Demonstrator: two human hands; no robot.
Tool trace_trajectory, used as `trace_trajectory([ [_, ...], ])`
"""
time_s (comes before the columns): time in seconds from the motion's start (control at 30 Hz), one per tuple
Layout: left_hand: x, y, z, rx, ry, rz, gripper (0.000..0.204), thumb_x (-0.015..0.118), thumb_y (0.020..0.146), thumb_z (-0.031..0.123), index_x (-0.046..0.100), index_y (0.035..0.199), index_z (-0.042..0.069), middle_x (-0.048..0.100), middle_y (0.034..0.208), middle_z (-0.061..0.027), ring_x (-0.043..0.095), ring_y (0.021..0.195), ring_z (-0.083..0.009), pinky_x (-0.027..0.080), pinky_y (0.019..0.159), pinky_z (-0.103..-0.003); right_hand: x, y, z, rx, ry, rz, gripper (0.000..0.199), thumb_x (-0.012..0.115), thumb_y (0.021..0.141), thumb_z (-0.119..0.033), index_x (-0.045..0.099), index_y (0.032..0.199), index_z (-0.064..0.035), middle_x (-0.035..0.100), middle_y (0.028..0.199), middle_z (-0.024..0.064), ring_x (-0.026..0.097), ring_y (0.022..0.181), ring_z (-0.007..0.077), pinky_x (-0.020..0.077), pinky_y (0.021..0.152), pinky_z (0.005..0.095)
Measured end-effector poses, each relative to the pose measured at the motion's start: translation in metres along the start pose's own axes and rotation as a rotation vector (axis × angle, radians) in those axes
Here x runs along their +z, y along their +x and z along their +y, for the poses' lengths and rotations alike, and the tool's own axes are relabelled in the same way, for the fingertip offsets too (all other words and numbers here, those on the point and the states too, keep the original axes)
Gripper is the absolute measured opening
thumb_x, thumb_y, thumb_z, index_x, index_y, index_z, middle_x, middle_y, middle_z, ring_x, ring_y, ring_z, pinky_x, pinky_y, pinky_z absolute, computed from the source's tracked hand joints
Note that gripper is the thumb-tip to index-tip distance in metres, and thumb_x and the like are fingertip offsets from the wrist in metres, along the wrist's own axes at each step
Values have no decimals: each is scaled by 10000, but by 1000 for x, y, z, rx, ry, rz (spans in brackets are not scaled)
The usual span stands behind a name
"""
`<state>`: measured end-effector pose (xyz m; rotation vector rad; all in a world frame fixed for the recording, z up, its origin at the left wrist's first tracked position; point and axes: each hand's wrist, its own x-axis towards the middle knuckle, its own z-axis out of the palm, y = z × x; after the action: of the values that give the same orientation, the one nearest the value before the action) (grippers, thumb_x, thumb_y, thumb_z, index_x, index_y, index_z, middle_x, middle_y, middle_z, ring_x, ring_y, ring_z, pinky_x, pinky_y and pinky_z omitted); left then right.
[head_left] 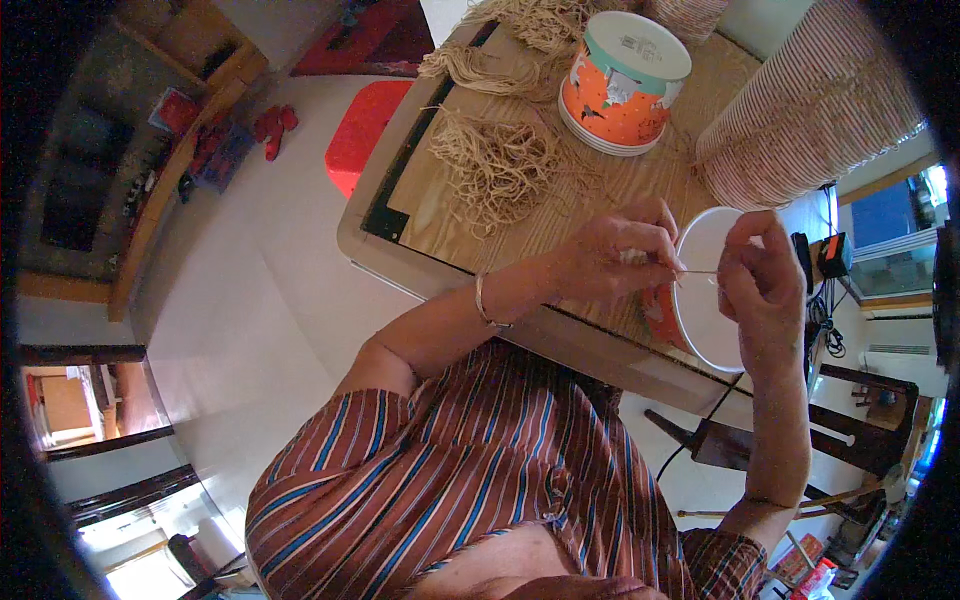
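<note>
Over the mouth of a paper bucket, white inside and orange outside, my two hands work close together. A thin string runs taut between them. My left hand pinches one end of it between thumb and fingertips, at the bucket's left rim. On the other side my right hand is closed on the string, thumb against the fingers. The bucket lies tipped, its opening toward me. Left of it on the wooden table is a tangled heap of tan strings.
Upside-down orange and green buckets stand nested at the back of the table. A tall slanting stack of buckets is at the right. More tan strings lie at the far edge. A red stool stands beyond the table's left side.
</note>
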<state>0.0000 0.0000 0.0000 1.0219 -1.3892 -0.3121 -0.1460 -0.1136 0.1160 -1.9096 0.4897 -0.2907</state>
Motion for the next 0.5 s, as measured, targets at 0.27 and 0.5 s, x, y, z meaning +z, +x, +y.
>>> trace_trajectory([
  [0.27,6,-5,2,-44,-61,57,69,681,797,32,654,860,36,553,881,-51,556,871,-158,458,752,-287,-6,-3,-6,11,47,35,165,495,854,43,485,956,-88,495,697,-31,409,563,24,315,470,194],
  [0.5,26,-22,-3,-510,-728,365,110,568,906,112,597,972,29,578,890,-22,543,843,-109,451,714,-265,-10,7,4,-4,-32,-33,172,498,860,34,502,1006,-59,556,828,1,501,738,43,404,633,196],
])
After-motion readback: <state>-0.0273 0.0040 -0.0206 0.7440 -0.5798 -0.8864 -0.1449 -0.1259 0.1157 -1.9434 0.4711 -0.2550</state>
